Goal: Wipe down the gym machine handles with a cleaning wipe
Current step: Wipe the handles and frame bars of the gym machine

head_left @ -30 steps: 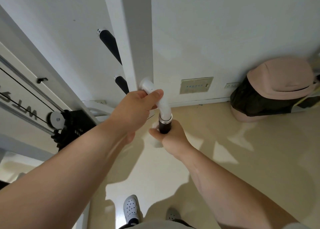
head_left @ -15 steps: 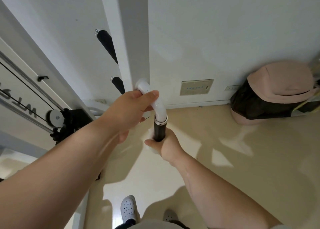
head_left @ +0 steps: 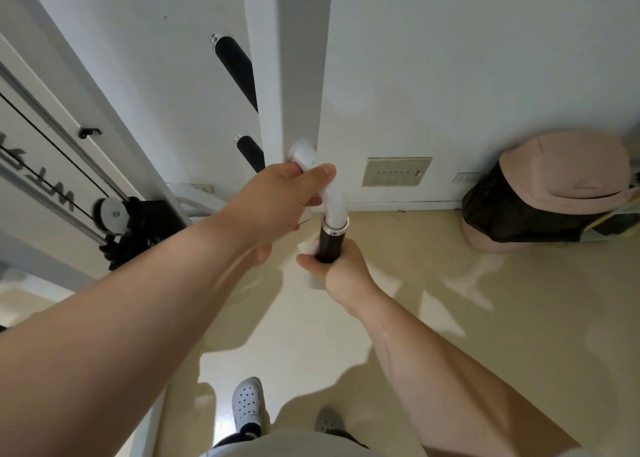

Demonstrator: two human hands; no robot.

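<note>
A white bent handle bar (head_left: 333,203) sticks out from the white machine post (head_left: 294,62) and ends in a black grip (head_left: 330,245) below a chrome ring. My left hand (head_left: 277,200) is closed around the white upper part of the bar. My right hand (head_left: 341,268) is wrapped around the lower end of the black grip with a white wipe (head_left: 306,247) pressed against it; bits of the wipe show at the hand's left side. Two more black handle grips, an upper one (head_left: 235,69) and a lower one (head_left: 250,152), stick out from the post's left side.
A cable pulley (head_left: 112,214) on a black bracket with cables runs along the machine frame at left. A bin with a pink lid and black bag (head_left: 550,193) stands by the wall at right. My shoes (head_left: 246,404) stand on the beige floor below.
My right hand has slid down the black grip, so more of the grip shows under the chrome ring. My left hand stays on the white bar.
</note>
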